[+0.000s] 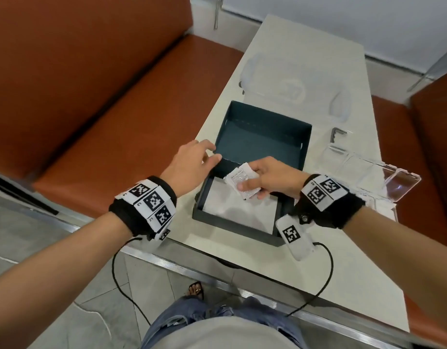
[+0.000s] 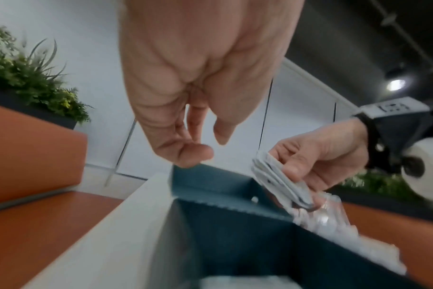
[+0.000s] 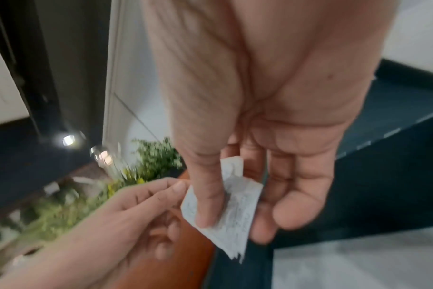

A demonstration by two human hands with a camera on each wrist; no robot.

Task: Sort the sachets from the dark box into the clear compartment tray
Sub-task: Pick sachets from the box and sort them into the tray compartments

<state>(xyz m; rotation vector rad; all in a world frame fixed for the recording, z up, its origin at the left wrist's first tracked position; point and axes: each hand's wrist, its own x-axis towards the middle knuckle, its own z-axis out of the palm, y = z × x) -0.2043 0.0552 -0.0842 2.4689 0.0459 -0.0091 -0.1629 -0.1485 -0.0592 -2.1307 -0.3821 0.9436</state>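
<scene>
Over the near half of the dark box point(image 1: 252, 177), the right hand point(image 1: 270, 176) pinches a small stack of white sachets point(image 1: 242, 181), thumb pressed on top and fingers curled beneath; the left-wrist view shows several thin packets fanned at their edges, so it's a bundle, not one. The stack's long axis runs approx. from near-right to far-left in the head view, its free end pointing toward the left hand point(image 1: 192, 162) and the box's raised lid, printed face up. That left hand hangs w/ fingers loosely bent and holding nothing, fingertips just beside the lid's left edge; whether they touch it can't be told. Outward, a white liner or more packets lie on the box floor, too blurred to sort out. The clear compartment tray point(image 1: 368, 177) sits well to the right on the pale table point(image 1: 293, 59), its lid swung open, w/ a small bent metal tool point(image 1: 337, 134) beyond it. Risks, as a judgement: the pinch bears on one end only, so a fast carry to the tray could let the lower sachets slide out and drop on the table or back in the box; the fanned edges could also catch a divider wall and land several in one compartment. The tray's see-through walls make misjudging a slot likely.
</scene>
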